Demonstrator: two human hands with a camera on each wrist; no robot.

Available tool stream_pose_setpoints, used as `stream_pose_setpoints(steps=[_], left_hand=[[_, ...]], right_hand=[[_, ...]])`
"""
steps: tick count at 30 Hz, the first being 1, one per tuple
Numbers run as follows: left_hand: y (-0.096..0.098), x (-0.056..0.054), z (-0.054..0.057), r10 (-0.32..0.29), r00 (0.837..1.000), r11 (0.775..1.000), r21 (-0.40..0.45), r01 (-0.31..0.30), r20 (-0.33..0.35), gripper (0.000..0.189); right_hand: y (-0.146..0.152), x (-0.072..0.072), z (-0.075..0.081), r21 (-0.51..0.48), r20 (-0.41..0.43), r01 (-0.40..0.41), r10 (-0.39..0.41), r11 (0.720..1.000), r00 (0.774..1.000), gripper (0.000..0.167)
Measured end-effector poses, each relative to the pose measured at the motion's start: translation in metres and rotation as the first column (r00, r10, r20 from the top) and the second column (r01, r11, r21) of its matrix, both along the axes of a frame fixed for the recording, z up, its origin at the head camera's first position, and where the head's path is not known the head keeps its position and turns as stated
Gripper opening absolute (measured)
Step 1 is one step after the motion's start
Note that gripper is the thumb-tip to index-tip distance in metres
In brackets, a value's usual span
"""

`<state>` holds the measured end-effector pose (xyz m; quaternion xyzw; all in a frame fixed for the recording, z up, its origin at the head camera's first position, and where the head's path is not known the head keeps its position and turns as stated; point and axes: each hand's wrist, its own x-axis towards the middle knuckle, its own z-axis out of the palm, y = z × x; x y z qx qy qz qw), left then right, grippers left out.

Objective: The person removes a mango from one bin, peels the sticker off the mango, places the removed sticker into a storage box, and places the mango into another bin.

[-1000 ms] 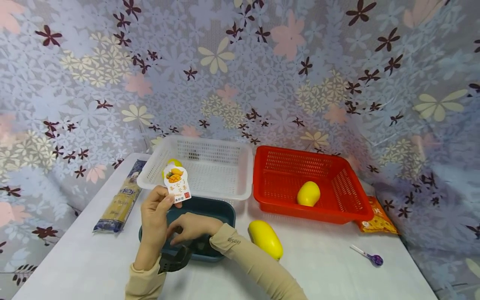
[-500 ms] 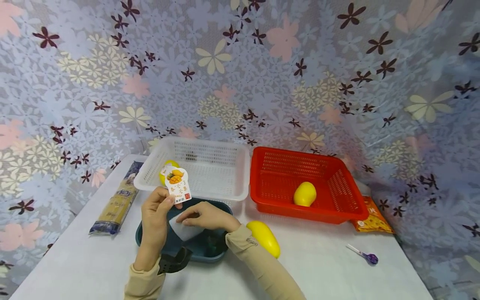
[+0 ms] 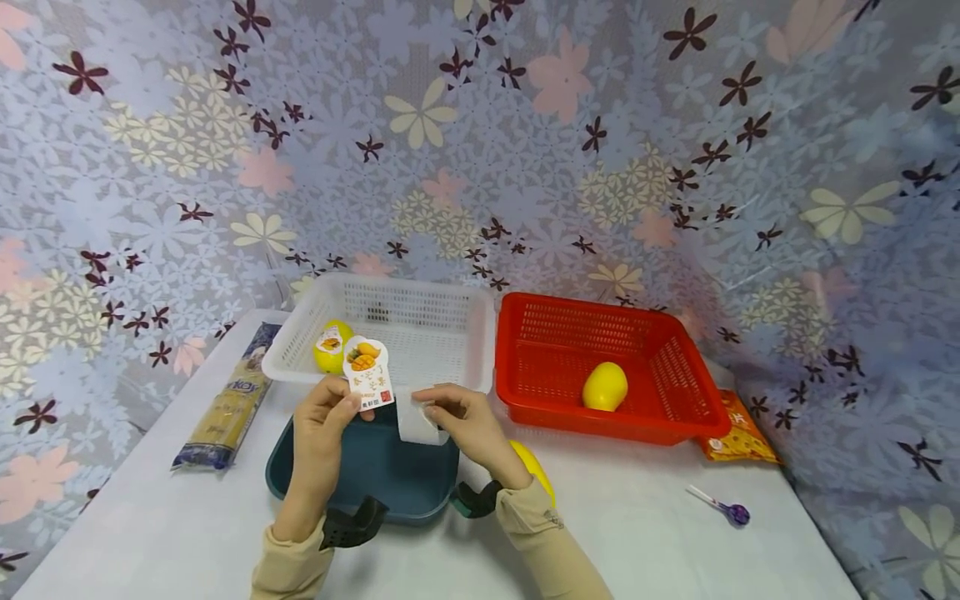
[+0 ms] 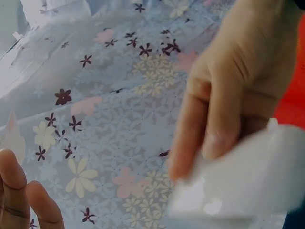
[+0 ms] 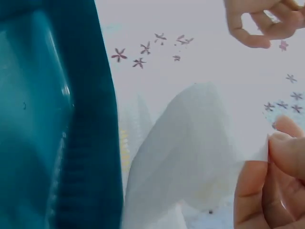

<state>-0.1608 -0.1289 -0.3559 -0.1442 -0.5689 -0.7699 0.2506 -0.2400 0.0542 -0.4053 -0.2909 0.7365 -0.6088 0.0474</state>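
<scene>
In the head view my left hand (image 3: 321, 437) pinches a white tag (image 3: 368, 373) printed with mangoes between thumb and fingers. To its right, my right hand (image 3: 476, 429) pinches a piece of white paper (image 3: 418, 419) by its edge, above the dark teal basin (image 3: 360, 479). The right wrist view has the white paper (image 5: 190, 143) hanging curved from the fingertips. Behind the tag, a mango (image 3: 330, 348) bearing a similar mango label lies in the white basket (image 3: 382, 287). Another mango (image 3: 531, 467) is partly hidden by my right forearm.
A red basket (image 3: 690, 433) with one mango (image 3: 605, 387) stands right of the white one. On the left lies a pasta packet (image 3: 228, 408). An orange snack bag (image 3: 742, 433) and a purple lollipop (image 3: 733, 512) are on the right side of the white table (image 3: 637, 517).
My right hand has risen out of the teal basin with the white paper and moved right. My left hand has shifted slightly right, still holding the tag.
</scene>
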Motion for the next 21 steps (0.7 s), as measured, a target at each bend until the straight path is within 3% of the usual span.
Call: stream_pose_setpoints(steps=[5, 9, 16, 21], left_hand=[[0.008, -0.003, -0.005, -0.035, 0.999, 0.998, -0.057, 0.034, -0.009, 0.032], [0.014, -0.006, -0.011, -0.078, 0.997, 0.992, -0.097, 0.075, -0.026, 0.031], [0.024, -0.008, -0.018, -0.115, 0.993, 0.983, -0.148, 0.111, -0.019, 0.022], [0.035, -0.010, -0.023, -0.145, 0.989, 0.960, -0.238, 0.146, 0.020, 0.010]], right_hand=[[0.023, 0.009, 0.002, -0.065, 0.011, 0.104, -0.104, 0.992, 0.995, 0.041], [0.035, 0.014, 0.001, -0.092, 0.041, 0.126, -0.123, 0.988, 0.992, 0.058], [0.044, 0.017, 0.000, -0.119, 0.012, 0.145, -0.144, 0.982, 0.989, 0.059], [0.049, 0.019, 0.000, -0.111, -0.017, 0.160, -0.163, 0.981, 0.987, 0.062]])
